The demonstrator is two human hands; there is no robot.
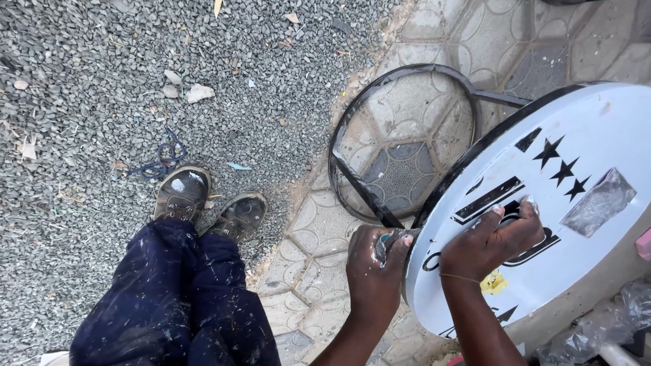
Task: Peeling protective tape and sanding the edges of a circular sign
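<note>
Gravel and patterned paving (305, 224) lie below; a round white sign (576, 224) leans over them. Right hand (491, 240) presses flat on its face, and should keep bracing while left hand (371, 271) grips a small tool (393, 240) at the rim.

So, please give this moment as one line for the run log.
left hand: grips small tool at sign rim | right hand: flat on sign face | ring frame: on paving behind

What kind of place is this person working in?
Probably an outdoor roadside workspace, perhaps a sign maker's: grey gravel meets patterned paving, a black metal ring frame lies there, and both hands work on a round white sign.
</note>
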